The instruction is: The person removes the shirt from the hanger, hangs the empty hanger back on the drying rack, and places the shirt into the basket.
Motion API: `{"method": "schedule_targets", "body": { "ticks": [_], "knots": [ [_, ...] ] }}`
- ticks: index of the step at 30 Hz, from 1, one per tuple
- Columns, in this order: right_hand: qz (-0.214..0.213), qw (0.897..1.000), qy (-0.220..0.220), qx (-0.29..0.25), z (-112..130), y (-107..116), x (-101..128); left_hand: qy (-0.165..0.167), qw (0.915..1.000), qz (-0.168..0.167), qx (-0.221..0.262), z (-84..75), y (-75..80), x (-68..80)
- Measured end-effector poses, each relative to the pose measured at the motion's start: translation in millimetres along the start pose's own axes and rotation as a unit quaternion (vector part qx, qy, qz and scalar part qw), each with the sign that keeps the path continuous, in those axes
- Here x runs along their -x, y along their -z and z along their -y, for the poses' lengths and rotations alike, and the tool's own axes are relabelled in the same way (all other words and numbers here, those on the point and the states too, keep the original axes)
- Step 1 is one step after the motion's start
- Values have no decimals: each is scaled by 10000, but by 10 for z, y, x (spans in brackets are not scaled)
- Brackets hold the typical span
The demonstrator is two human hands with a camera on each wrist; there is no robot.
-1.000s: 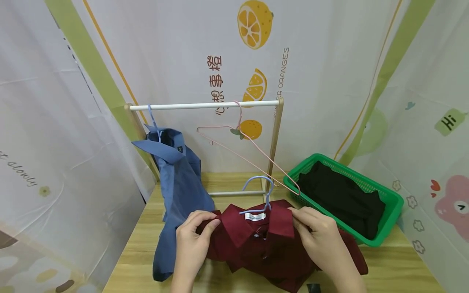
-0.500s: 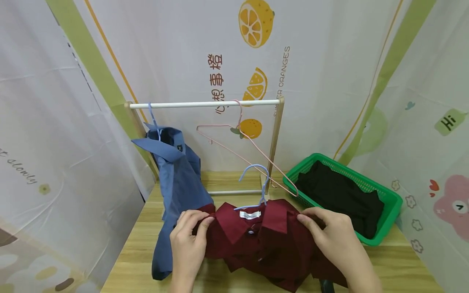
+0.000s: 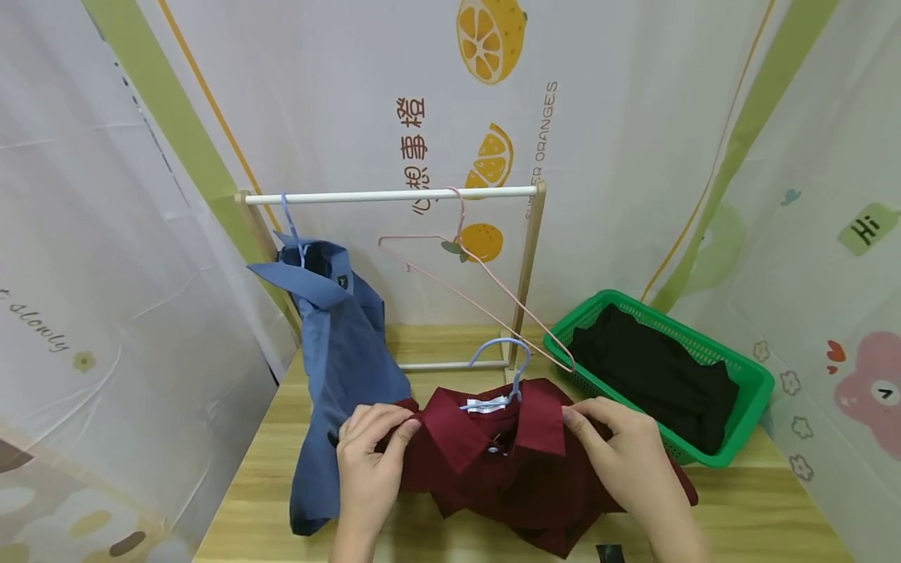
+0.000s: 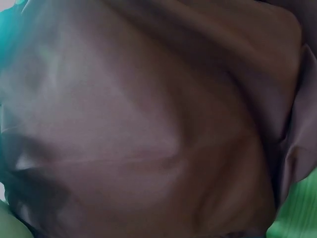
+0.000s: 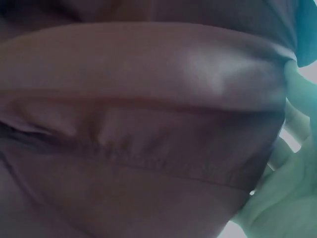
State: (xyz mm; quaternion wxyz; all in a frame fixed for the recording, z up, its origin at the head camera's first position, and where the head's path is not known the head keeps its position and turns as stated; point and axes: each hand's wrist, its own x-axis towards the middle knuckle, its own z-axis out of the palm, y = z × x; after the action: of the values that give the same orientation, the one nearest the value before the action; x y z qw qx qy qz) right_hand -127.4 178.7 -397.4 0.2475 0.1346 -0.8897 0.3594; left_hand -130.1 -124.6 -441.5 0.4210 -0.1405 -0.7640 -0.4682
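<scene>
A dark red collared shirt (image 3: 493, 477) is held up by its two shoulders over the table, its collar facing up. My left hand (image 3: 373, 450) pinches the shoulder on the left between thumb and fingers. The other shoulder, just outside the collar flap, is pinched by my right hand (image 3: 619, 446). Out of the neck opening sticks the hook of a blue hanger (image 3: 521, 363); its arms are mostly hidden inside the shirt. The shirt's cloth (image 4: 148, 124) fills most of the left wrist view. Folds of the same cloth (image 5: 148, 134) cover the right wrist view, with fingers at its right edge.
Behind the shirt stands a rack with a white rail (image 3: 394, 196). From it hang a blue shirt (image 3: 338, 352) at left and a bare pink hanger (image 3: 486, 270). A green basket (image 3: 756, 399) with black clothing (image 3: 655, 375) sits at right on the wooden table (image 3: 760, 516).
The shirt shifts slightly left, then back right, and its hanger hook swings with it. My right hand moves outward along the shoulder, then returns close to the collar.
</scene>
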Motion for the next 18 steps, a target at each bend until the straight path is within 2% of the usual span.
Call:
{"method": "schedule_targets", "body": {
  "ticks": [7, 14, 18],
  "knots": [
    [-79, 9999, 129, 2, 89, -48, -4, 207, 9998, -29, 73, 13, -26, 26],
    [101, 9997, -235, 32, 179, -37, -34, 372, 9992, 8, 136, 20, -24, 18],
    [140, 9995, -233, -131, 199, -30, -38, 402, 9991, -1, 152, 14, -18, 17]
  ]
}}
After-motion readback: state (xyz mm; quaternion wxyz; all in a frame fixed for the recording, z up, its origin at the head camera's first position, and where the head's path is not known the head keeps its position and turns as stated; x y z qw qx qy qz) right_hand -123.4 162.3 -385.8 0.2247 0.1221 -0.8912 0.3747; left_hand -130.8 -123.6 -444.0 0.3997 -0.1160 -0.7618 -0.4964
